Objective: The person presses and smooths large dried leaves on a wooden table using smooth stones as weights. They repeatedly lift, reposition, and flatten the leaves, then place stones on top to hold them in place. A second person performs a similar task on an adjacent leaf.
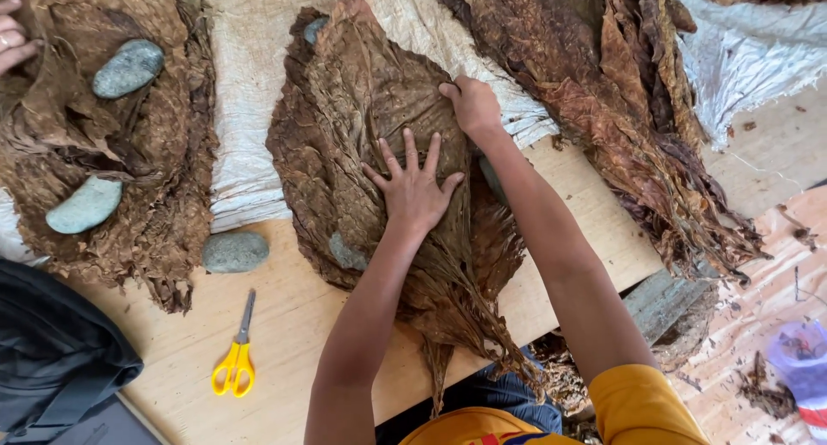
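Pressed flat on the middle leaf pile point(362, 143) on the tabletop point(293, 324): left hand point(415, 186) spread open, right hand point(472, 107) beside it. Smoothing step; looked to need gentle outward strokes next.

Three heaps of dried brown tobacco leaves point(379, 152) lie across the frame. Five grey stones point(127, 68) are fully or partly visible. One pair of yellow-handled scissors point(235, 359) sits lower left. Three hands show.

The wooden table point(293, 324) carries a white woven cloth point(250, 109). Directly on the table lie yellow-handled scissors point(236, 359) and a grey stone point(235, 251).
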